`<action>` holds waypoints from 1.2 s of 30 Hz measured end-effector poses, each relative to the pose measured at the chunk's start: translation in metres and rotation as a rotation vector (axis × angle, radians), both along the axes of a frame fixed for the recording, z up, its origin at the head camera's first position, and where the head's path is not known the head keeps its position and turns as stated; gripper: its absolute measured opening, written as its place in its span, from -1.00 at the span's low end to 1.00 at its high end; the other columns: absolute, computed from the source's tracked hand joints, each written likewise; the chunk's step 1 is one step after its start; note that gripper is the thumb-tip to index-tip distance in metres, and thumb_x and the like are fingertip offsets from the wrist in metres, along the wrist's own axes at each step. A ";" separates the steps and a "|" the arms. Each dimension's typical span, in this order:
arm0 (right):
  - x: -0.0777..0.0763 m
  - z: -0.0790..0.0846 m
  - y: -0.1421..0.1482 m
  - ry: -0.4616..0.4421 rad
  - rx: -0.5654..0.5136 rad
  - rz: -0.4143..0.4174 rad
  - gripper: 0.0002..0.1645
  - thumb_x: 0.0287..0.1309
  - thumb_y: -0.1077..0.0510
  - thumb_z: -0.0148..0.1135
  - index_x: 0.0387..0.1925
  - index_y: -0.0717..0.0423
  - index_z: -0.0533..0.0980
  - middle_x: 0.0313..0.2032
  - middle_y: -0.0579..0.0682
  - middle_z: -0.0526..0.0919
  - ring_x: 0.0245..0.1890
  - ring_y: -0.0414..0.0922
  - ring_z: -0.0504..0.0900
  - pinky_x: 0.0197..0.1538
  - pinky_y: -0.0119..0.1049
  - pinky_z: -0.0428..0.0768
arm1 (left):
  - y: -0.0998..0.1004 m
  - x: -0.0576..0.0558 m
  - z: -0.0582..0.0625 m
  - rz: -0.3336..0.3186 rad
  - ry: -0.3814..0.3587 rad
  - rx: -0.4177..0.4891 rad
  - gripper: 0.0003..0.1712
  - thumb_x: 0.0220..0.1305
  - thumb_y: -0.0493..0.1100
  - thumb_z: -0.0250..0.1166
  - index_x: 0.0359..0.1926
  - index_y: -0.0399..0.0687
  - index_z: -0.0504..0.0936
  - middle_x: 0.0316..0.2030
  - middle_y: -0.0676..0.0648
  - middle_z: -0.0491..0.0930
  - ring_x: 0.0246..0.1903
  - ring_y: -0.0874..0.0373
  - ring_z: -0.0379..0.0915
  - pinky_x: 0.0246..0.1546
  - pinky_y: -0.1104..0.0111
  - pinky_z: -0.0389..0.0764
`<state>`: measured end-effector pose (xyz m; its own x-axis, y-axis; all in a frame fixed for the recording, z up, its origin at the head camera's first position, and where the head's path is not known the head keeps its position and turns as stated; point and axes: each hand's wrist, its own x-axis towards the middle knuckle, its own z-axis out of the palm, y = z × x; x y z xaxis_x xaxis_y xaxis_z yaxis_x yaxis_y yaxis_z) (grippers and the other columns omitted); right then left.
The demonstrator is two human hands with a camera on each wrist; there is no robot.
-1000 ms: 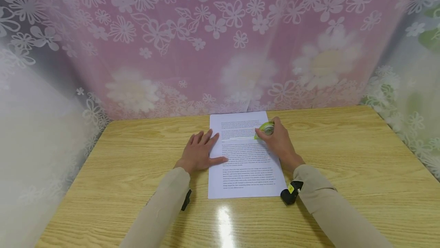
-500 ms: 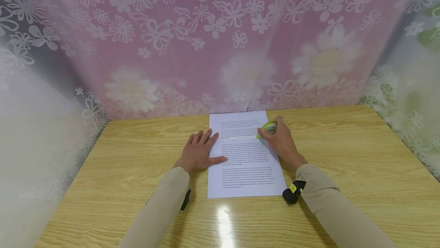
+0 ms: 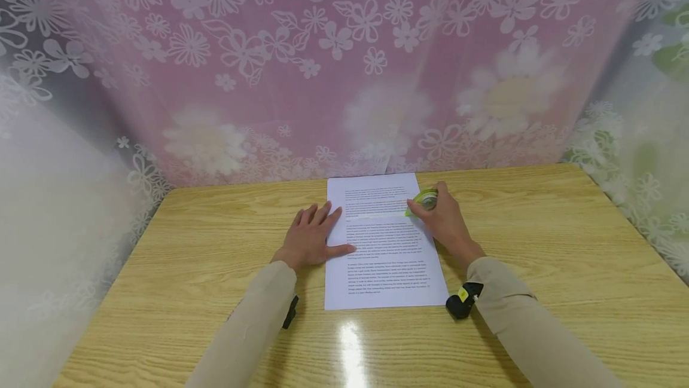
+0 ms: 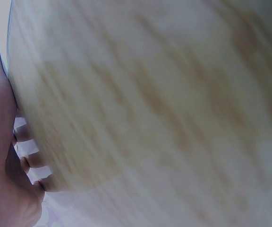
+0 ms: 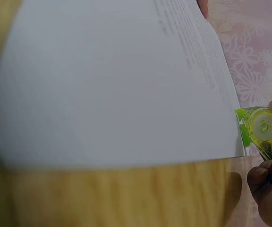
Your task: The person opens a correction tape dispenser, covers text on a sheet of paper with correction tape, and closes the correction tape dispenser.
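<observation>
A white sheet of printed paper (image 3: 384, 292) lies flat on the wooden table. My left hand (image 3: 312, 238) rests on its left edge, fingers spread and thumb across the text. With my right hand (image 3: 447, 220) I grip a green correction tape dispenser (image 3: 426, 199), its tip down on the right part of the page. A blank white strip crosses the text to the left of that tip. In the right wrist view the correction tape (image 5: 262, 127) shows its see-through case and round spool beside the paper's edge. The left wrist view holds mostly blurred table, with part of the left hand (image 4: 4, 142).
The wooden table (image 3: 215, 220) reaches back to a pink flowered curtain (image 3: 344, 77). Pale flowered curtains hang at both sides. A black wrist camera (image 3: 464, 300) sits on the right wrist, near the paper's lower right corner.
My right hand has slid a little to the right along the line with the correction tape, and the white strip behind it is longer. The left hand has stayed in place.
</observation>
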<state>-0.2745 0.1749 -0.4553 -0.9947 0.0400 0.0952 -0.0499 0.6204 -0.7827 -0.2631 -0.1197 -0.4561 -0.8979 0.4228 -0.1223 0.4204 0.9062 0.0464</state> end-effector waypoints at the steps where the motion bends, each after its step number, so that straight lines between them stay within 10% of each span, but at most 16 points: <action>1: 0.000 0.000 0.000 -0.001 0.003 -0.002 -0.31 0.21 -0.09 0.25 0.07 0.29 0.17 -0.25 0.22 0.51 -0.38 0.02 0.52 -0.40 -0.26 0.50 | 0.000 0.000 0.000 0.000 -0.001 0.000 0.08 0.12 0.60 -0.09 0.51 0.19 -0.06 0.48 -0.03 -0.14 0.42 -0.10 -0.20 0.37 0.03 -0.15; 36: -0.001 -0.004 0.011 0.016 0.000 -0.003 -0.35 0.23 -0.09 0.23 0.01 0.28 0.17 -0.23 0.24 0.48 -0.36 0.04 0.53 -0.38 -0.23 0.52 | -0.002 -0.006 -0.009 0.005 -0.013 0.013 0.09 0.09 0.62 -0.08 0.51 0.25 -0.11 0.49 0.01 -0.19 0.43 -0.08 -0.26 0.37 0.05 -0.21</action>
